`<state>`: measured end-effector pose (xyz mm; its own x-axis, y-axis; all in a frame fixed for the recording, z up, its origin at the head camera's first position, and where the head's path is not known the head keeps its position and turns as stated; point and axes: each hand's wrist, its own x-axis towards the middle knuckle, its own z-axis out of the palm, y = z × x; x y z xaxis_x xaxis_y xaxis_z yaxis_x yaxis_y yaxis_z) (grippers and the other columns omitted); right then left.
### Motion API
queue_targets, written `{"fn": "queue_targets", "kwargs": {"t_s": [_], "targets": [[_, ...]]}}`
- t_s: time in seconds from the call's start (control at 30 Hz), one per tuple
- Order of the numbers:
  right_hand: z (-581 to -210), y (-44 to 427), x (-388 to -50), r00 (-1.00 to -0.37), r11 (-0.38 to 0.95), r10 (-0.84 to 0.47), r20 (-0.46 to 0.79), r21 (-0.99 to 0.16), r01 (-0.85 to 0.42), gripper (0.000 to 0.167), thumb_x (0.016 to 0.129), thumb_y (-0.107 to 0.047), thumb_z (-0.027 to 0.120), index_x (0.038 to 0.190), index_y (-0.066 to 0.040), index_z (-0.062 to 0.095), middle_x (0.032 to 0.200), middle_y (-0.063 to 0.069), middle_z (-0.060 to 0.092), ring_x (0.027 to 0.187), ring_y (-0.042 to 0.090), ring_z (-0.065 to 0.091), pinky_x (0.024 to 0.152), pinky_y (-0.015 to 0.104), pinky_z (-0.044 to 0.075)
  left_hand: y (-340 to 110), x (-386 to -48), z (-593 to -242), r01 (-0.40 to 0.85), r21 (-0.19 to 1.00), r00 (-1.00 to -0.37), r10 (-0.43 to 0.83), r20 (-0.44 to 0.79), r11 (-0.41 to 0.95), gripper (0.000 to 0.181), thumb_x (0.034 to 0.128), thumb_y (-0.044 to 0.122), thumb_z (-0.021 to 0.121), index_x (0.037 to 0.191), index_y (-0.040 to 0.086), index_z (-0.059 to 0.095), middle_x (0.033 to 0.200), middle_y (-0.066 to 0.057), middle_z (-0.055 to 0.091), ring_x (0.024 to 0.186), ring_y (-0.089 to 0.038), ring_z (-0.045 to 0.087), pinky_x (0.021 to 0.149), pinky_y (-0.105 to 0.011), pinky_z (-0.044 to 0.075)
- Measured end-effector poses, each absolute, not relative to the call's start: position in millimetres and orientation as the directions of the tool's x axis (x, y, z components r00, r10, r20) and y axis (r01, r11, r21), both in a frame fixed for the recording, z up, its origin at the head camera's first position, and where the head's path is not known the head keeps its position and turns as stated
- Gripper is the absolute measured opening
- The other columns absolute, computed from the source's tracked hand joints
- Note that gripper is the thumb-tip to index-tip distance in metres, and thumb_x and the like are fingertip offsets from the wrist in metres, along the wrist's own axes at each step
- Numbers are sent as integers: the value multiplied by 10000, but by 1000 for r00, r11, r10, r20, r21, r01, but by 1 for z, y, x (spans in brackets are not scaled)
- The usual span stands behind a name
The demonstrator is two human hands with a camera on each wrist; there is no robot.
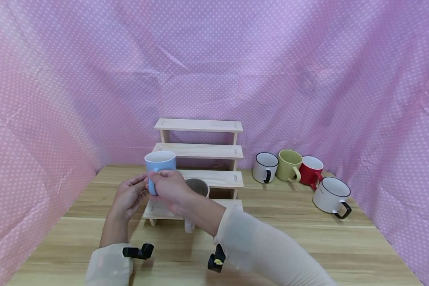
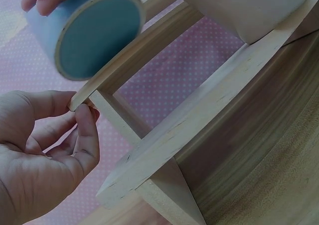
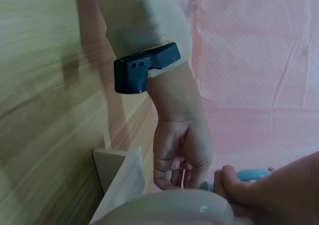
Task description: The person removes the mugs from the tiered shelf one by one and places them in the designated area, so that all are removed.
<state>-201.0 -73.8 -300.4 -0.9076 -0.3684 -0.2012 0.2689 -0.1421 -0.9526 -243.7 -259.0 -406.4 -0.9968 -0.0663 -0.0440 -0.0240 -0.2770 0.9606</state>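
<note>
My right hand (image 1: 173,190) grips the light blue mug (image 1: 161,162) by its handle side, above the left part of the wooden stepped rack (image 1: 200,150). In the left wrist view the mug's underside (image 2: 99,33) shows, tilted, close to a step. My left hand (image 2: 50,145) pinches the left end of one step board (image 2: 144,48) between thumb and fingers. A white mug (image 2: 229,8) stands on the lowest step, its handle toward the front; my right forearm partly covers it in the head view.
On the wooden table (image 1: 279,238) at the right stand a white black-rimmed mug (image 1: 261,172), a green mug (image 1: 286,169), a red mug (image 1: 306,175) and, nearer, another white black-rimmed mug (image 1: 325,198). Pink dotted cloth (image 1: 214,59) hangs behind and at both sides.
</note>
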Motion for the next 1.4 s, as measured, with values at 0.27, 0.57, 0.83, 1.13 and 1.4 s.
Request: {"fn": "queue_targets", "kwargs": {"t_s": [0.27,0.57,0.83,1.13,1.4], "targets": [[-302,-78,-199,-949,-119,-260,-175,-970,212,276,1051,-208,607,908,-22,754,1113,28,633,1074,194,608,876,372,609,-260,-248,-404,-29,971,-996,-72,-47,-238,232,1049,89,592,1267,19,628,1101,56,652,999,-69,640,897,-194,556],[-296,-75,-200,-964,-153,-240,-118,-976,157,281,1046,-199,609,911,-2,757,1135,43,643,1100,219,622,891,382,609,-262,-249,-401,-50,964,-995,-65,-69,-259,116,1015,126,666,1089,167,745,1059,85,707,962,-65,652,880,-185,560],[-288,-69,-201,-962,-165,-260,-84,-978,130,261,1045,-194,596,909,-42,760,1141,14,647,1133,193,609,962,410,581,-264,-250,-403,-50,953,-996,-57,-70,-298,178,1003,106,680,989,238,799,1065,86,715,916,-64,663,850,-178,571],[-276,-53,-208,-964,-122,-264,-21,-991,55,265,1052,-277,599,944,-102,767,1240,-7,625,1114,233,651,1003,423,555,-263,-252,-404,-26,948,-997,-62,-48,-316,181,981,89,706,1155,102,756,1051,42,686,875,-64,646,808,-168,577],[-268,-32,-217,-972,-135,-235,30,-991,2,297,1065,-245,579,1020,-9,754,1250,69,614,1003,230,680,954,373,585,-262,-255,-403,-23,943,-997,-61,-46,-332,218,981,48,693,1194,48,742,1036,10,692,860,-73,642,783,-167,581]]}}
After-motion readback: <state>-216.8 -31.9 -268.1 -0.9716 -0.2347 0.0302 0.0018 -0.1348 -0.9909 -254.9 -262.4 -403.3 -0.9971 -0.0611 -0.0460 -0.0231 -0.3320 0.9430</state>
